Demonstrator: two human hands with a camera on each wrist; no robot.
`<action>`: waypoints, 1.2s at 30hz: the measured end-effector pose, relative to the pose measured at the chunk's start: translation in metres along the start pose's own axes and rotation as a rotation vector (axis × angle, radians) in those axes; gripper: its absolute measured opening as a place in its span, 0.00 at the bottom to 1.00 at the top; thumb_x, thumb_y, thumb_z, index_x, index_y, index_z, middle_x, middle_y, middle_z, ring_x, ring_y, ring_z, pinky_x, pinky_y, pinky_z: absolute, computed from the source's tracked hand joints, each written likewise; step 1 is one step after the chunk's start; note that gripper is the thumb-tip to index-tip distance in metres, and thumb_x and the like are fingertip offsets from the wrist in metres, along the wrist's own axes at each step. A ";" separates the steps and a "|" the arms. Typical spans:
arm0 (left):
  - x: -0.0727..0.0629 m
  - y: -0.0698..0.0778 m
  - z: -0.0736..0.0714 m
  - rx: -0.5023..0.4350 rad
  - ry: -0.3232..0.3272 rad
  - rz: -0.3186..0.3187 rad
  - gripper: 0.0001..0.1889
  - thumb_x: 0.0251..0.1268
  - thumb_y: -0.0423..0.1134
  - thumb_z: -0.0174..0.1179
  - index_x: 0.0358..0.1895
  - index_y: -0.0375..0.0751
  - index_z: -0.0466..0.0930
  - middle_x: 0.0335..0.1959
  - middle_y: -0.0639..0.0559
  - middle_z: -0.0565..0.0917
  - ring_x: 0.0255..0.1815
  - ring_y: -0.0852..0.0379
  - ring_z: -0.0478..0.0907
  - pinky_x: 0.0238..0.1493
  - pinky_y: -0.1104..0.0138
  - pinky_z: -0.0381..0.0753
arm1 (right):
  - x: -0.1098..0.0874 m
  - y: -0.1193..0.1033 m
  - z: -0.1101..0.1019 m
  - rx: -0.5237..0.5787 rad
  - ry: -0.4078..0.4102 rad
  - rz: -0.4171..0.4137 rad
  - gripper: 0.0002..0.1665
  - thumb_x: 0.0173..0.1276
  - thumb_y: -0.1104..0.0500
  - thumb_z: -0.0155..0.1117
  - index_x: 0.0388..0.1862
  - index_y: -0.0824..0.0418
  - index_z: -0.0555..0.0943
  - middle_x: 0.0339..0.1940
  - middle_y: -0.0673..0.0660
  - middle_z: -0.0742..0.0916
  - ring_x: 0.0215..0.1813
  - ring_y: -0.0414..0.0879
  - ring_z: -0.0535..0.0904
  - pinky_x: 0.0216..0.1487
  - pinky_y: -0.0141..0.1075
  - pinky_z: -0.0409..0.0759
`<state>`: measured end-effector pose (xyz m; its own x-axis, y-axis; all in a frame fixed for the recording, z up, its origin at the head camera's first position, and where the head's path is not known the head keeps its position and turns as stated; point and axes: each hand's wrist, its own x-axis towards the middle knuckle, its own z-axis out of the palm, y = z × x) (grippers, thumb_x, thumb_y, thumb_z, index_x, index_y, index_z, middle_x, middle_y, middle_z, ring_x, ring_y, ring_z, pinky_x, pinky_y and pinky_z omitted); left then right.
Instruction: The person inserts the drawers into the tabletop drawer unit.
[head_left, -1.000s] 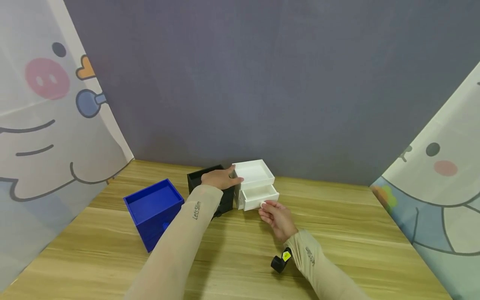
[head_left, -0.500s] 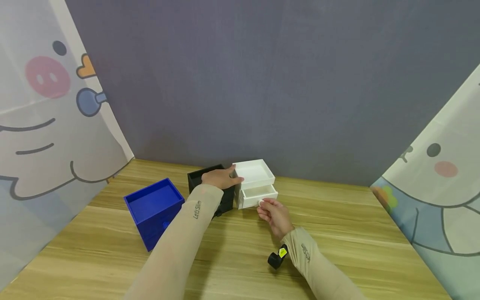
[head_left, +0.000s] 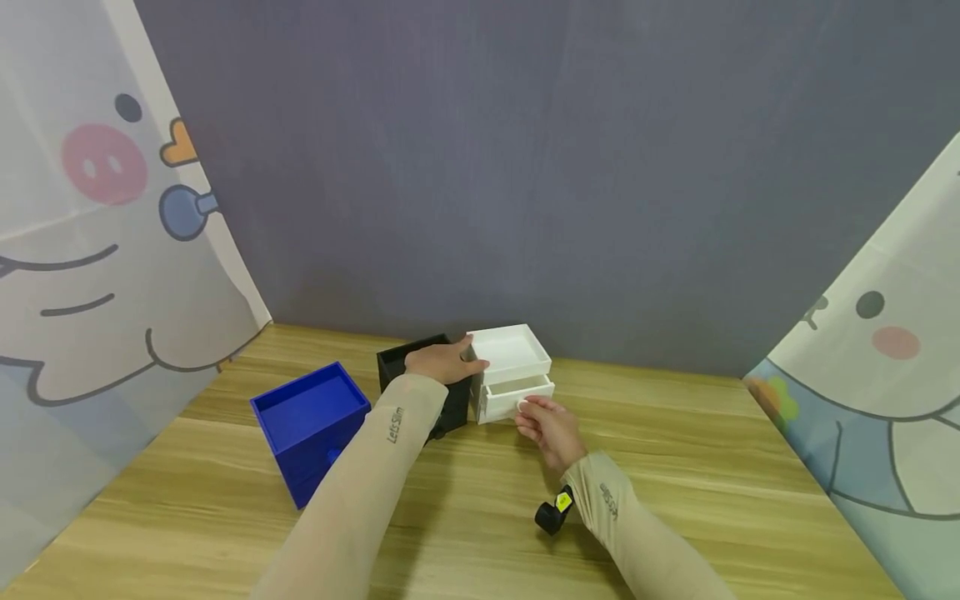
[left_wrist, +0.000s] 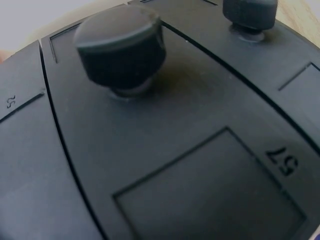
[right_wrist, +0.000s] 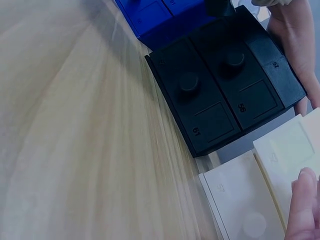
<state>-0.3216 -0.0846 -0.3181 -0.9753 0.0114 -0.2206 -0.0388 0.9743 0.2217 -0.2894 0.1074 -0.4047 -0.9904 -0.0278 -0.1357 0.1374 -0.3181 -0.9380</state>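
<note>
A white drawer box (head_left: 508,353) with a tray-like top stands at the back of the table. My right hand (head_left: 552,430) pinches the round knob of its drawer (head_left: 501,403), which sticks partly out at the front. On the box's left upper edge, my left hand (head_left: 437,363) holds on with thumb and forefinger spread along the side; its other fingers are hidden. Beneath that forearm stands a black drawer box (head_left: 454,404). Its knobs (left_wrist: 122,55) and numbered fronts fill the left wrist view. In the right wrist view, fingers (right_wrist: 303,202) show beside the white fronts.
A blue drawer box (head_left: 307,404) with a shallow open top stands at the left of the wooden table (head_left: 675,450). A grey backdrop (head_left: 510,167) rises just behind the boxes. A small black device (head_left: 553,512) is at my right wrist.
The white drawer has slid a little further into its box, and my right hand has moved in with it. My left hand has stayed in place on the box.
</note>
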 end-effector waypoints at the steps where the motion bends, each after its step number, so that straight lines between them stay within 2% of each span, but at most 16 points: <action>1: 0.000 0.000 0.000 0.001 0.000 -0.002 0.40 0.62 0.74 0.40 0.76 0.70 0.42 0.22 0.50 0.78 0.13 0.59 0.53 0.19 0.66 0.53 | 0.001 0.000 0.001 0.001 0.001 0.001 0.05 0.65 0.75 0.56 0.38 0.70 0.77 0.22 0.56 0.84 0.21 0.38 0.80 0.26 0.26 0.78; 10: 0.001 -0.003 0.006 -0.008 0.017 0.002 0.40 0.62 0.74 0.42 0.76 0.69 0.44 0.19 0.50 0.76 0.12 0.59 0.53 0.18 0.66 0.55 | 0.008 0.005 0.001 -0.007 0.002 -0.005 0.04 0.65 0.74 0.57 0.37 0.69 0.76 0.21 0.55 0.84 0.21 0.37 0.80 0.25 0.26 0.78; 15: -0.002 -0.006 0.005 -0.016 0.036 0.003 0.40 0.62 0.74 0.42 0.76 0.69 0.45 0.17 0.50 0.75 0.11 0.60 0.50 0.18 0.66 0.53 | 0.010 0.005 0.003 -0.014 -0.019 -0.018 0.04 0.65 0.74 0.56 0.39 0.70 0.76 0.24 0.56 0.85 0.22 0.38 0.81 0.27 0.27 0.79; 26: -0.004 -0.002 0.002 0.002 0.022 0.004 0.40 0.62 0.74 0.41 0.76 0.69 0.44 0.15 0.51 0.72 0.11 0.60 0.49 0.18 0.66 0.53 | 0.013 0.004 0.005 0.025 -0.030 -0.036 0.05 0.65 0.75 0.54 0.38 0.71 0.75 0.22 0.55 0.84 0.22 0.38 0.81 0.27 0.27 0.79; 32: -0.004 0.001 0.000 0.010 0.027 0.002 0.40 0.62 0.74 0.41 0.76 0.69 0.44 0.20 0.50 0.77 0.13 0.59 0.55 0.18 0.66 0.55 | 0.017 0.002 0.006 0.019 -0.016 -0.029 0.04 0.66 0.74 0.55 0.39 0.71 0.74 0.21 0.53 0.83 0.21 0.37 0.80 0.26 0.26 0.78; 36: -0.005 0.002 0.000 0.004 0.035 -0.002 0.40 0.63 0.73 0.42 0.76 0.68 0.45 0.31 0.49 0.83 0.17 0.57 0.65 0.20 0.66 0.59 | 0.019 0.002 0.008 0.018 -0.013 -0.020 0.04 0.66 0.74 0.55 0.38 0.71 0.74 0.20 0.53 0.82 0.21 0.36 0.79 0.26 0.25 0.78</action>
<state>-0.3172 -0.0830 -0.3171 -0.9822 0.0018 -0.1881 -0.0398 0.9753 0.2171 -0.3080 0.0989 -0.4069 -0.9931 -0.0333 -0.1125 0.1172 -0.3353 -0.9348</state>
